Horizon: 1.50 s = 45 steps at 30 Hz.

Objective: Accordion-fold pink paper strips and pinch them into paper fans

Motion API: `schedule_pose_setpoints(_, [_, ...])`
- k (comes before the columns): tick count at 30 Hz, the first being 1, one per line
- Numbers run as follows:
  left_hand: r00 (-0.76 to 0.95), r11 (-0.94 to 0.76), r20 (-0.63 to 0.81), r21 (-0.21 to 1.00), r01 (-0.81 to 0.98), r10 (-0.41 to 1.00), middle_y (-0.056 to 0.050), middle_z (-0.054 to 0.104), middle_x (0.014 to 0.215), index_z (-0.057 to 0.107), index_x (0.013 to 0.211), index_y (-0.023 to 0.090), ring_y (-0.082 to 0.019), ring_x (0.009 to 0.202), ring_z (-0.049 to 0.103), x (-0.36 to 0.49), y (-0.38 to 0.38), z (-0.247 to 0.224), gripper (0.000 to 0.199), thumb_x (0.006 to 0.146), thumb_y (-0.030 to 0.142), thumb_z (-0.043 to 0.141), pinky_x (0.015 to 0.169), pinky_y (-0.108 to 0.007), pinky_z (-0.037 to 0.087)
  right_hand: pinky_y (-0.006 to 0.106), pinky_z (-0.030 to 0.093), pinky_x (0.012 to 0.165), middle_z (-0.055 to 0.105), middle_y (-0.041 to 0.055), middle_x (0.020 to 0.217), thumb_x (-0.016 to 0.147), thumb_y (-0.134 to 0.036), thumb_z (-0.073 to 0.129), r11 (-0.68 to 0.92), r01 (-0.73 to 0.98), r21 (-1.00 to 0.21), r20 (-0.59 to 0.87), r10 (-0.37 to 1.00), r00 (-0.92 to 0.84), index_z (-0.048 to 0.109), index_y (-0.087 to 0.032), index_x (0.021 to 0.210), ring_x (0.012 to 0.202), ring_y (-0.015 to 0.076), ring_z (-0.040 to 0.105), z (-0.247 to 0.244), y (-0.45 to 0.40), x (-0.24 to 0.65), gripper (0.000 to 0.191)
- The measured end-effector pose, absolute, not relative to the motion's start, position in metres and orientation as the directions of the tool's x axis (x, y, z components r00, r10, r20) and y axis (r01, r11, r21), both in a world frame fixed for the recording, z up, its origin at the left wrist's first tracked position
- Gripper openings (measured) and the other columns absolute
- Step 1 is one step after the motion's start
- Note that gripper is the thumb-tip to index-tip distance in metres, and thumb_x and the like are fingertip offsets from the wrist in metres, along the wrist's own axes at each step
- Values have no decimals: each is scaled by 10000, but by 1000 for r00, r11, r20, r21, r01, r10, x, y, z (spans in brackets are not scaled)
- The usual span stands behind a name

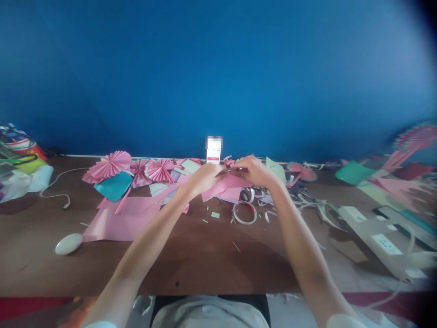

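At the back of the table, just below the phone (213, 154), both hands are close together over a pink sheet of paper (227, 184). My left hand (206, 176) has its fingers closed at the paper's left upper edge. The bent fingers of my right hand (251, 169) close on its right upper edge. The fingertips are small and partly hidden behind the hands. Under and around the paper lie lilac and pink pieces. A roll of double-sided tape (245, 212) lies flat in front of the right hand.
Pleated pink paper fans (112, 165) and a teal piece (114, 186) sit left, above a large pink sheet (124, 221). A white oval object (68, 244) lies near it. Right are curled tape strips, a green piece (355, 173) and a power strip (372, 237). Behind rises a blue wall (218, 68).
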<state>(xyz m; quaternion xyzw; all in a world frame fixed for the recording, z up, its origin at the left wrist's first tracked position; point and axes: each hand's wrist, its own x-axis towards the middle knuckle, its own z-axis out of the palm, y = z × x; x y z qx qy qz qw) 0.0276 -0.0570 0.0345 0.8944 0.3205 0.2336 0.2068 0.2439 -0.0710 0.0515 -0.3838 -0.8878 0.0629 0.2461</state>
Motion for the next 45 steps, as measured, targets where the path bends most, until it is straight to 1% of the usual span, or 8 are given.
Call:
schedule_pose_setpoints(6, [645, -683, 322, 580, 445, 693, -60, 710, 892, 690, 1003, 161, -163, 727, 614, 34, -60, 35, 238, 944, 275, 490, 661, -284, 414, 312, 398, 695, 711, 42, 786, 898, -242, 532, 684, 644, -343, 390, 727, -566, 721, -220, 827, 741, 181, 602, 52, -71, 245, 203])
schedule_pose_setpoints(10, [638, -678, 332, 597, 428, 695, -65, 710, 915, 692, 983, 153, -166, 761, 620, 36, -60, 34, 224, 936, 239, 490, 672, -281, 428, 313, 404, 724, 727, 54, 845, 886, -222, 542, 690, 643, -331, 390, 721, -573, 734, -214, 856, 778, 185, 616, 50, -70, 244, 194])
schedule_pose_setpoints(17, [643, -711, 331, 473, 520, 691, -90, 717, 923, 698, 957, 160, -197, 810, 645, 34, -61, 34, 274, 953, 251, 439, 714, -302, 438, 295, 370, 703, 713, 42, 809, 912, -229, 529, 704, 647, -294, 388, 706, -592, 720, -204, 827, 729, 158, 591, 50, -69, 244, 210])
schedule_pose_setpoints(21, [663, -696, 254, 429, 575, 704, -111, 712, 916, 689, 972, 157, -207, 831, 651, 30, -63, 35, 303, 962, 283, 413, 744, -306, 440, 293, 338, 665, 699, 33, 764, 922, -254, 530, 686, 673, -278, 370, 723, -584, 724, -206, 830, 677, 150, 561, 51, -71, 245, 220])
schedule_pose_setpoints(26, [663, -693, 232, 386, 609, 712, -122, 705, 881, 685, 934, 151, -208, 798, 641, 29, -62, 34, 322, 963, 270, 388, 723, -301, 426, 293, 334, 680, 717, 37, 813, 921, -258, 539, 667, 694, -271, 368, 738, -565, 726, -214, 851, 711, 159, 587, 49, -72, 242, 205])
schedule_pose_setpoints(32, [657, -698, 244, 324, 639, 714, -102, 682, 810, 658, 896, 153, -188, 677, 610, 34, -62, 30, 245, 926, 237, 430, 624, -290, 401, 294, 322, 715, 716, 36, 790, 926, -264, 544, 701, 688, -188, 383, 697, -606, 726, -220, 837, 724, 160, 590, 38, -65, 240, 208])
schedule_pose_setpoints(41, [672, -715, 259, 351, 604, 694, -109, 716, 912, 680, 955, 163, -202, 743, 639, 32, -62, 33, 273, 950, 234, 417, 649, -303, 420, 297, 320, 732, 707, 13, 772, 926, -276, 538, 713, 672, -202, 383, 689, -615, 731, -242, 849, 696, 147, 567, 37, -62, 241, 210])
schedule_pose_setpoints(45, [686, -698, 216, 432, 571, 695, -91, 722, 1027, 680, 1055, 188, -206, 834, 657, 24, -58, 36, 242, 920, 244, 488, 700, -301, 451, 300, 323, 722, 711, 16, 783, 938, -296, 514, 696, 683, -220, 377, 707, -598, 730, -239, 843, 710, 152, 582, 41, -64, 246, 242])
